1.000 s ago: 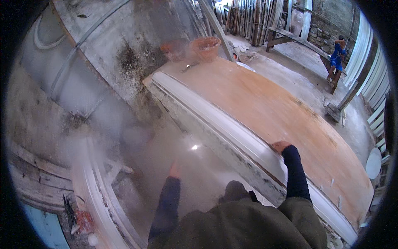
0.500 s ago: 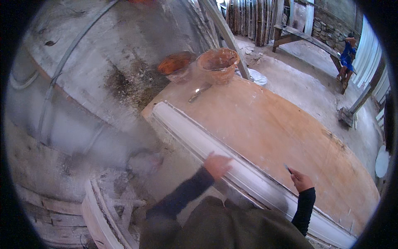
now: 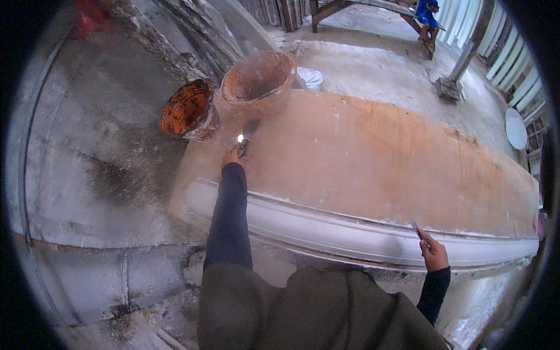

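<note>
My left hand (image 3: 231, 157) is stretched out over the far left of the tan board, its fingers closed about the handle of a scraper (image 3: 251, 128). The scraper has a dark, flat blade, and a bright glint shows beside its handle. At the right, my right hand (image 3: 434, 254) grips a small thin-bladed knife (image 3: 415, 225), tip pointing up and left, over the moulding. A long white plaster moulding (image 3: 326, 226) with ridged edges lies along the board's near side. My left forearm crosses over it and hides part of its left end.
The wide tan board (image 3: 361, 157) carries a pale dusty bucket (image 3: 262, 96) at its far left corner. An orange-lined bucket (image 3: 188, 111) stands beside that one. Beyond are a wooden bench (image 3: 373, 7), a seated person (image 3: 429, 17) in blue and a post (image 3: 469, 55).
My left hand has left the white moulding and reached forward to the scraper near the buckets. My right hand keeps its knife. The view has turned, so the moulding now lies more nearly crosswise.
</note>
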